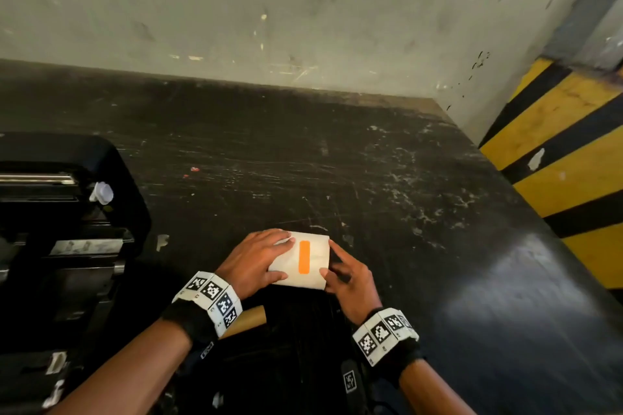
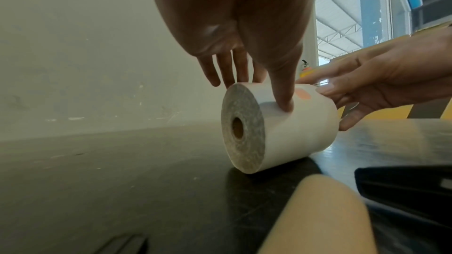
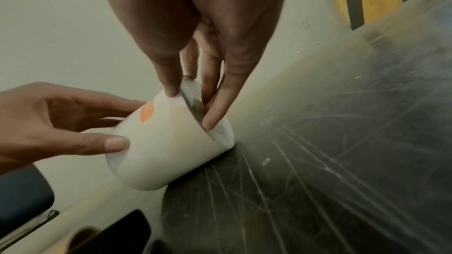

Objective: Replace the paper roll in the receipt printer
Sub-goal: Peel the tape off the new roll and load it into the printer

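A white paper roll (image 1: 317, 258) with an orange sticker (image 1: 304, 257) lies on its side on the black table (image 1: 371, 162), near the front edge. My left hand (image 1: 281, 258) grips the roll's left part, fingers over the top and thumb on the near side. My right hand (image 1: 328, 259) holds the right end, thumb on the rim and fingers against the end face. The left wrist view shows the roll (image 2: 293, 132) with its brown core hole facing the camera. In the right wrist view the roll (image 3: 166, 152) sits under my right hand (image 3: 190, 107). The black receipt printer (image 1: 60, 212) stands open at the left.
An empty brown cardboard core (image 1: 249, 320) lies by my left wrist at the table's front edge. A pale wall runs along the back of the table. A yellow-and-black striped pillar (image 1: 566, 162) stands beyond the right edge. Scratched bare tabletop stretches behind and right of the roll.
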`<control>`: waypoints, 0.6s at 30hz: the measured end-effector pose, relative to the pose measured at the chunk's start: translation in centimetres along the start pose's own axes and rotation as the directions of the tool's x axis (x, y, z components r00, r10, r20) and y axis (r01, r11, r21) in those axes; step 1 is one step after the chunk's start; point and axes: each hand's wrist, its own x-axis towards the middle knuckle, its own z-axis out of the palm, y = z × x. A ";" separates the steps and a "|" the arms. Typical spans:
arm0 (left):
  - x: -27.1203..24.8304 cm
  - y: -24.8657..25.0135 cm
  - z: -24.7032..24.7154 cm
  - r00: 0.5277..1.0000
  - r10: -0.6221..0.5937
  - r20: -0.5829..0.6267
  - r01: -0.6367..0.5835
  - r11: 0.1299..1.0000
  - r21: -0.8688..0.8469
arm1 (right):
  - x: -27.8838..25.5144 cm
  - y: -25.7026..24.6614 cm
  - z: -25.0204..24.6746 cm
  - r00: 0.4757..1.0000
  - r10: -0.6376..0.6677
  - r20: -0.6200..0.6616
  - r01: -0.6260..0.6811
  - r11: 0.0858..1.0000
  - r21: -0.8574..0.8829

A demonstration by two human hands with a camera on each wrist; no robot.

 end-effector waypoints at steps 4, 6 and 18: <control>-1.2 -0.7 0.2 0.999 -0.041 -0.012 0.041 0.999 0.033 | -0.1 -1.2 1.0 0.997 -0.078 -0.001 0.073 0.929 -0.362; -1.5 -0.6 0.2 0.999 -0.050 -0.016 0.051 0.998 0.038 | 0.0 -2.5 1.2 0.985 -0.172 0.015 0.149 0.805 -0.574; -1.5 0.6 -0.1 0.995 -0.094 0.033 0.090 0.989 0.115 | 1.3 -3.5 2.6 0.952 -0.260 0.165 0.299 0.654 -0.695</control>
